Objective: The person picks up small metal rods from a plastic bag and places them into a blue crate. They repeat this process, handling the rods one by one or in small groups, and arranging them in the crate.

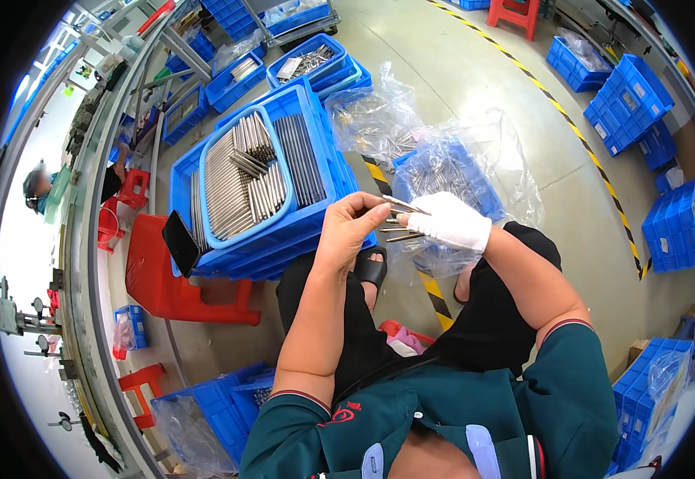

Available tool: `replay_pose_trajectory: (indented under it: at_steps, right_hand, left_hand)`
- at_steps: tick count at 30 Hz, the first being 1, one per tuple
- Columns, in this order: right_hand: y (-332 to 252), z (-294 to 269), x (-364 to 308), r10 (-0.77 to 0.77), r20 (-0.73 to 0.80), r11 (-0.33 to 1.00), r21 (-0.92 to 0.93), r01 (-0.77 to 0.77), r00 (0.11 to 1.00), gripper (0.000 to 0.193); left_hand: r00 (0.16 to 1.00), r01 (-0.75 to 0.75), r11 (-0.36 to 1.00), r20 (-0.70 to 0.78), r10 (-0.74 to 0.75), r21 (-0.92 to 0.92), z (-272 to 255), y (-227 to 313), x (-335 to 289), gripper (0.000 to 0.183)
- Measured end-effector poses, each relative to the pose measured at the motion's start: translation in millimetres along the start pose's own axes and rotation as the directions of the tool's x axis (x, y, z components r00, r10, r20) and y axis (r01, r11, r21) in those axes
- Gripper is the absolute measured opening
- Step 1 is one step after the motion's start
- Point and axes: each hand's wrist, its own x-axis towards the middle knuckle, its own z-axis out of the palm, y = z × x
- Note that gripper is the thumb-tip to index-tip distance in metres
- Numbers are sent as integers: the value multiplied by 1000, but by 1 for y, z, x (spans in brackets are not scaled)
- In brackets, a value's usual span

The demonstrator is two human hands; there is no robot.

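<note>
My bare left hand (349,227) pinches the end of a slim metal rod between thumb and fingers. Close beside it, my right hand (450,223), in a white glove, is closed around several metal rods (400,231) whose ends stick out toward the left hand. To the left, a light-blue oval tray (290,195) holds stacked shiny rods (228,188), some lying crosswise on top. It rests on a blue crate (327,172), with darker rods (298,160) lined up beside it. Ahead of the glove, a bag-lined blue bin (487,195) holds many loose rods (443,172).
A flat black panel (180,243) leans at the crate's near-left corner, above a red stool (152,263). Clear plastic bags (375,108) spread over the floor. More blue crates (675,227) stand at right; a metal-framed bench (96,319) runs along the left.
</note>
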Motion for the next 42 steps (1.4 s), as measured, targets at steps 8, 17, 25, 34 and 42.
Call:
replay_pose_trajectory:
  at_steps: [8, 17, 25, 34, 42]
  right_hand:
    - [-2, -4, 0, 56, 72, 989, 131, -65, 996, 40]
    - [-5, -5, 1, 49, 156, 999, -10, -48, 987, 43]
    - [-13, -3, -6, 151, 242, 962, 187, -199, 958, 32]
    - [-50, -39, 10, 66, 124, 949, 299, -100, 990, 23]
    - [-149, 1, 122, -357, 245, 755, -492, 433, 901, 22]
  left_hand:
    - [996, -25, 1000, -87, 26, 8, -1, 0, -1, 19]
    - [1000, -7, 1000, -15, 8, 25, -6, -2, 1, 19]
    - [994, 18, 996, 105, -27, 84, -10, 4, -3, 16]
    - [999, -20, 976, -39, 29, 219, -1, -14, -4, 20]
    - [999, -24, 978, 35, 17, 209, -8, -29, 1, 22]
